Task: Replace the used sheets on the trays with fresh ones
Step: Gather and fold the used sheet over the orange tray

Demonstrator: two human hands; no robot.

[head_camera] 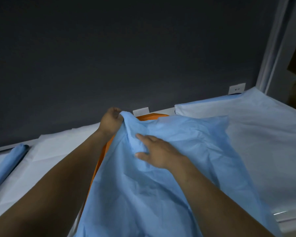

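Note:
A crumpled light-blue sheet (169, 182) drapes over an orange tray (149, 117), whose far rim and left edge show from under it. My left hand (111, 120) grips the sheet's far corner in a fist above the tray's back left. My right hand (156, 152) lies on the middle of the sheet with its fingers spread and slightly bent, pressing into the folds. Most of the tray is hidden by the sheet and my arms.
A pale sheet (256, 134) covers the surface on the right, another pale sheet (46, 151) lies on the left. A rolled blue sheet (9, 161) sits at the far left. A dark wall (126, 48) rises behind, with white clips (237, 89) along the counter's back edge.

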